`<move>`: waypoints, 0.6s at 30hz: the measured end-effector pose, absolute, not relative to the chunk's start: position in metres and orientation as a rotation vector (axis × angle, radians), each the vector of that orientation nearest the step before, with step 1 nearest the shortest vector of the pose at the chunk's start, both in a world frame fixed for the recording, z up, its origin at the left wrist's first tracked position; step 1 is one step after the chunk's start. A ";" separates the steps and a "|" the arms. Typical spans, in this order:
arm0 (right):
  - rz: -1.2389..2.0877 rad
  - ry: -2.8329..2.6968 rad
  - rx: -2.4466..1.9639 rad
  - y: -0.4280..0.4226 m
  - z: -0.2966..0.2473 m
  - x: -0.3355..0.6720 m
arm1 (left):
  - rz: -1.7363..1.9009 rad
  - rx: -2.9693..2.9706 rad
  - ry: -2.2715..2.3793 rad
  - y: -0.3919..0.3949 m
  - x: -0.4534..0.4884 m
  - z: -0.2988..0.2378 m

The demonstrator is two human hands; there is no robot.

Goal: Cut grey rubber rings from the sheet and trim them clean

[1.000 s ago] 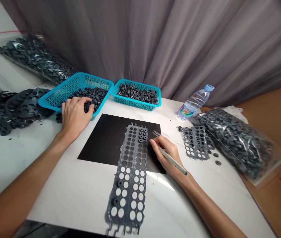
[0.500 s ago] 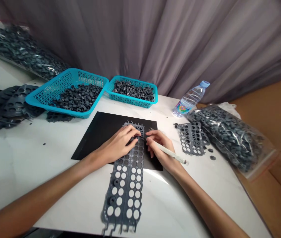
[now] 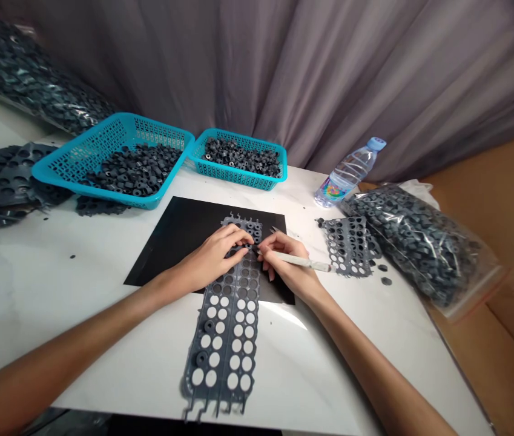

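Your left hand, fingers narrow, grip unseen, probably steadied the perforated grey plastic sheet. Your right hand pinched an off-white pen-shaped tool.

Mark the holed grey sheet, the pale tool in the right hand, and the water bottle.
Holed grey sheet (image 3: 229, 330): head view, on the spine between its rows of holes.
Pale tool (image 3: 304, 261): head view, on its handle.
Water bottle (image 3: 350, 172): head view, on its clear body.

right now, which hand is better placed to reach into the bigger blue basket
Probably the left hand: it is nearer the larger blue basket, while the right hand holds a pale tool.
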State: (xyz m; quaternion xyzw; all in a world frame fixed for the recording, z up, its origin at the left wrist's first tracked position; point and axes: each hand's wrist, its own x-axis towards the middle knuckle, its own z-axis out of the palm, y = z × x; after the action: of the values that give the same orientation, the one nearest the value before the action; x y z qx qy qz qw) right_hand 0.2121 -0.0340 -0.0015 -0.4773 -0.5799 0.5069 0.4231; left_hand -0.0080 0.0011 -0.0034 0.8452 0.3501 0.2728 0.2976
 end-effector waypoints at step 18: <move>1.239 -1.486 -1.224 -0.037 -0.005 0.211 | 0.765 2.165 0.887 0.005 -0.009 -0.005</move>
State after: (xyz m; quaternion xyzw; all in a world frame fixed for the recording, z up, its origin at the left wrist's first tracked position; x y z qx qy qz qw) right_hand 0.2113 -0.0367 -0.0047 -0.4867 -0.5911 0.4929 0.4132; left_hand -0.0092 0.0053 -0.0052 0.8291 0.3397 0.2929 0.3337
